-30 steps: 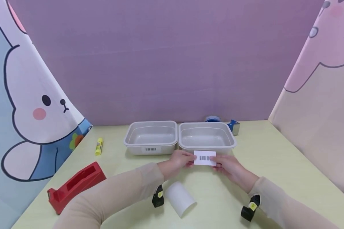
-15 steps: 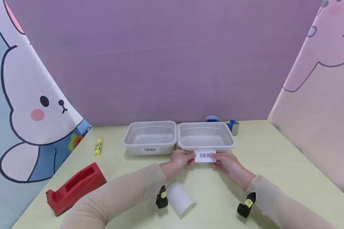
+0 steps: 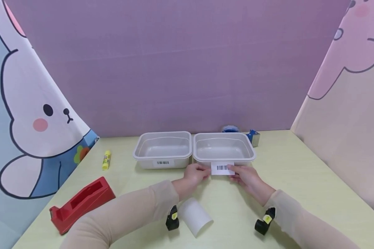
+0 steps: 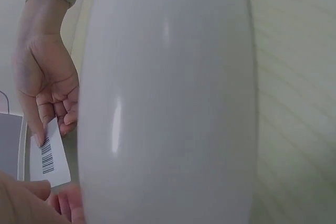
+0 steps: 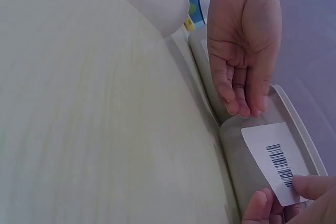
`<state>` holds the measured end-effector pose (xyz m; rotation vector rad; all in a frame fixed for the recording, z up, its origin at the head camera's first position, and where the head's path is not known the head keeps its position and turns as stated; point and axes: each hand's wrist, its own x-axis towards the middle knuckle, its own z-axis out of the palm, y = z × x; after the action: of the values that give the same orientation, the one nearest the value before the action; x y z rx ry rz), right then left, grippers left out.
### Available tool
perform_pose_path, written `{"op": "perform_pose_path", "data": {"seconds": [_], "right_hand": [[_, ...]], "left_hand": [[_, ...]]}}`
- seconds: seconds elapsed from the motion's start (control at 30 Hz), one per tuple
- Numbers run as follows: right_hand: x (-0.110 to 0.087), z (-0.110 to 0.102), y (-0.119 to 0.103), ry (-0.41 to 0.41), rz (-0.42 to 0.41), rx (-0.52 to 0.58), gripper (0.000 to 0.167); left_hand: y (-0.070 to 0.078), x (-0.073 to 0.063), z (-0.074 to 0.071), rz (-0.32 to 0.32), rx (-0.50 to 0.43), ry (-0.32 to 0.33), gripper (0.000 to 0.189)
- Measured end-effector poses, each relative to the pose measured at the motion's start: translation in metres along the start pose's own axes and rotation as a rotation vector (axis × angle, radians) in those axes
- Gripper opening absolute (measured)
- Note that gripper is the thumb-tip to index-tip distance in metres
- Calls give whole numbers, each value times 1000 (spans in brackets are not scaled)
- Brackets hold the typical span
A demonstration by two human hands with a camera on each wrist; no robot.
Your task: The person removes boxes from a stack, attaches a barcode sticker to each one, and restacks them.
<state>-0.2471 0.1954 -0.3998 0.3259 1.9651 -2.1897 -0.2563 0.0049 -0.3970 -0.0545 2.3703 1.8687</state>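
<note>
A white barcode label [image 3: 222,168] lies at the front wall of the right-hand grey plastic container [image 3: 224,160], its upper edge just under the rim. My right hand [image 3: 250,178] pinches the label's right end, thumb over the printed side and fingers behind. My left hand [image 3: 194,175] is at the label's left end. In the right wrist view the fingertips of the left hand [image 5: 244,51] point down just off the label's edge, holding nothing. The left-hand container [image 3: 163,148] bears a similar barcode label [image 3: 163,163] on its front.
A curled white sheet [image 3: 195,217] lies between the forearms and fills much of the left wrist view. To the left are a red tape dispenser [image 3: 82,204] and a yellow glue stick [image 3: 106,160]. A blue tape dispenser [image 3: 253,137] stands behind the right container.
Both hands have brought the barcode label up and forward, against the right container's front. My left thumb has slipped off the label's left end; the right hand keeps its hold.
</note>
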Motion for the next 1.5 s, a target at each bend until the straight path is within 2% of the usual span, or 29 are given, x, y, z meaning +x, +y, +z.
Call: {"op": "perform_pose_path", "data": {"seconds": [0.07,0.23,0.33,0.5,0.73,1.07,1.3,1.5], "right_hand": [[0,0,0,5,1,1,44],[1,0,0,11,-2,7,40],[2,1,1,4,-10,16,40],[3,1,3,2,-21,19,39],[3,0,5,17,-23,26,38],[-9,-7,1,116,2,41,26],[-19,4,-1,32,-67,-61,37],[-19,22,-1,-44,-141,-93,35]], "left_hand": [[2,-2,0,-13,-19,-40,13],[7,-1,3,-21,-115,-187,20],[8,1,4,-12,-149,-215,23],[6,4,5,-23,-202,-215,27],[4,6,5,-15,-218,-214,29],[1,12,6,-2,-220,-228,29],[1,14,5,-17,-200,-247,28],[3,14,4,-20,-171,-266,31]]}}
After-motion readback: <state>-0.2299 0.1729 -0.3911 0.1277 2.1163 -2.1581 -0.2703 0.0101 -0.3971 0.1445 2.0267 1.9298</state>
